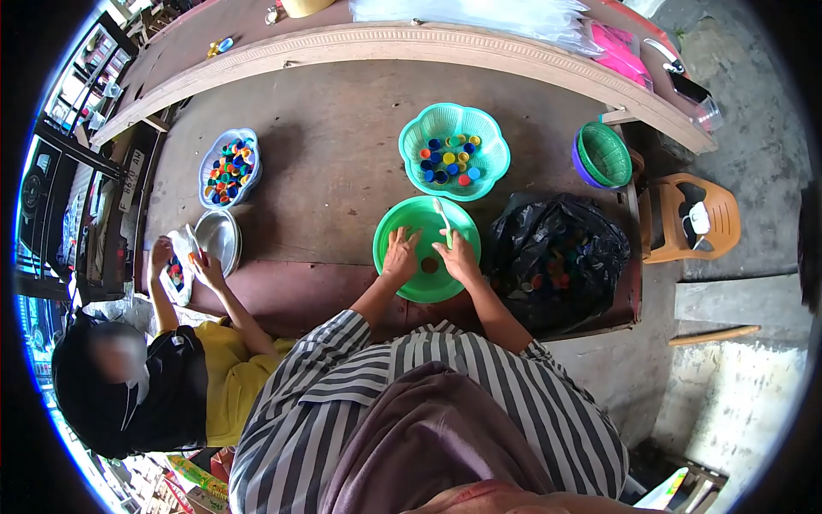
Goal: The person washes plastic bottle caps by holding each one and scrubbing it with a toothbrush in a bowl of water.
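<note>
A green plastic basin (390,221) stands at the table's near edge in front of me. My right hand (460,259) reaches over its right side, fingers closed round a toothbrush (443,214) with a pale green and white handle, which points up and away from me. My left hand (400,255) is over the basin's left side, its fingers apart and holding nothing I can see. Between the hands, a small round brown thing (430,265) shows in the bottom of the basin; its kind is unclear. Just beyond stands a turquoise basket (416,128) with several coloured bottle caps.
A black plastic bag (522,224) with coloured caps lies right of the basin. Green and purple baskets (606,156) stand behind it. At left are a light blue basket (207,168) of caps, a metal bowl (224,240) and a co-worker (235,364) handling a white bag. A wooden beam (411,43) crosses the far side.
</note>
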`<act>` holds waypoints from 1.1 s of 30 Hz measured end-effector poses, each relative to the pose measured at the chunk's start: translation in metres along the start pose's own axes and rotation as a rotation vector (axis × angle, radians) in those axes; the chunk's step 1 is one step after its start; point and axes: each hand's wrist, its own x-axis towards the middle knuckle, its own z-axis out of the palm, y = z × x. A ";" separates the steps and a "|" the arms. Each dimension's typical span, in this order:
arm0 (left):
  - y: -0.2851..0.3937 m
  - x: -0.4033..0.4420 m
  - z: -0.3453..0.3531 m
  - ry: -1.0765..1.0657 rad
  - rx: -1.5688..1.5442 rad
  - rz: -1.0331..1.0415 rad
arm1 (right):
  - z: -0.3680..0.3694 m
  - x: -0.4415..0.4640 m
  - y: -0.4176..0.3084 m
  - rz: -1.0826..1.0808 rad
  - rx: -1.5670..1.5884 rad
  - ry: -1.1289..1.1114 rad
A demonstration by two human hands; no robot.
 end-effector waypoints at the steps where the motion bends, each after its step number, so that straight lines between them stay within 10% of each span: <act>1: 0.006 -0.001 -0.001 0.105 0.126 0.102 | -0.008 -0.001 -0.010 0.078 -0.012 -0.063; 15: -0.005 -0.027 0.020 -0.185 0.149 0.149 | -0.022 -0.032 -0.014 -0.068 -0.483 -0.167; 18: -0.003 -0.015 0.010 -0.208 -0.083 0.090 | -0.015 -0.034 -0.015 -0.074 -0.522 -0.149; 20: 0.001 -0.012 0.007 -0.182 -0.921 -0.361 | -0.019 -0.035 -0.022 -0.083 -0.463 -0.118; 23: -0.017 -0.006 0.012 -0.196 -1.484 -0.426 | -0.018 -0.043 -0.021 -0.174 -0.301 -0.085; 33: 0.003 -0.016 0.003 -0.113 -1.638 -0.494 | -0.024 -0.076 -0.026 -0.229 -0.205 -0.112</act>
